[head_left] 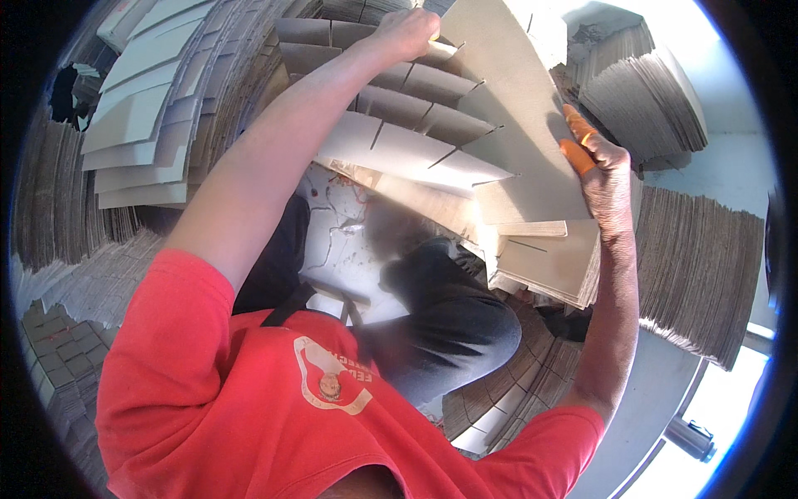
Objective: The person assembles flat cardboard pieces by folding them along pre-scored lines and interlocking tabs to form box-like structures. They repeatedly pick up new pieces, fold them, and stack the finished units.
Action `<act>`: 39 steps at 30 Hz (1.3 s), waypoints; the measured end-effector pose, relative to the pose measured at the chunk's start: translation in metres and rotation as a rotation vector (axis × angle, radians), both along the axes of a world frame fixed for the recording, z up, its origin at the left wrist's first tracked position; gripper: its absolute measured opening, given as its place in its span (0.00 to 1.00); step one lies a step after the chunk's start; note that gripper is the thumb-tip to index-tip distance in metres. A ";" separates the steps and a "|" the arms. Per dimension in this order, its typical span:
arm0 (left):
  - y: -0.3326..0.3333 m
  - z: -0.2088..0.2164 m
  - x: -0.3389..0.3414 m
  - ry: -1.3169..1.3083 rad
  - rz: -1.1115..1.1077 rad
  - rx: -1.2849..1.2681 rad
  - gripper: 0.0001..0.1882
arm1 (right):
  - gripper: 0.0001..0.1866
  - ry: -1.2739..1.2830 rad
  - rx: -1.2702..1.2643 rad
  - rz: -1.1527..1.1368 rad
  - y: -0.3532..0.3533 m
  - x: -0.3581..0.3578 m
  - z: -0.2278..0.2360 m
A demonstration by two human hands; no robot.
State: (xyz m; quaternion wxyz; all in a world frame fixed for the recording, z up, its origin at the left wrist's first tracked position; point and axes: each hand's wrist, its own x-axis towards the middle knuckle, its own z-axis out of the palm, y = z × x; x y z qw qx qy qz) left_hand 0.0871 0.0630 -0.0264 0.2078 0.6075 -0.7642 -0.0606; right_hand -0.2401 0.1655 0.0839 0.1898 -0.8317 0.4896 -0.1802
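Note:
Several slotted cardboard strips stand in a row across a board in front of me, with narrow slits cut into them. My left hand is closed at the far end of the row, seemingly on a strip there; its fingertips are partly hidden. Beside the strips leans a wide tan cardboard sheet. At that sheet's right edge is my right hand, orange covers on its fingers, gripping the edge. Below the sheet lies a small stack of cardboard pieces, with a narrow strip on top.
Tall stacks of cardboard rise on the left. More bundles stand at the far right and right. Slotted pieces lie at lower left. A dark cylinder sits at lower right. My bent knee is beneath the work.

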 end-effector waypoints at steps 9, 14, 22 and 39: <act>-0.019 -0.015 0.006 -0.017 -0.010 -0.051 0.15 | 0.18 0.034 0.016 0.038 -0.002 0.016 -0.008; -0.022 -0.014 0.008 -0.057 -0.019 -0.031 0.16 | 0.16 -0.190 0.096 0.194 -0.011 0.027 -0.038; -0.008 0.003 0.017 -0.076 0.028 -0.195 0.19 | 0.12 0.032 -0.528 -0.241 0.023 0.006 -0.048; 0.169 0.030 -0.004 0.386 0.000 -0.442 0.15 | 0.17 0.298 -0.635 -1.024 0.078 -0.186 -0.092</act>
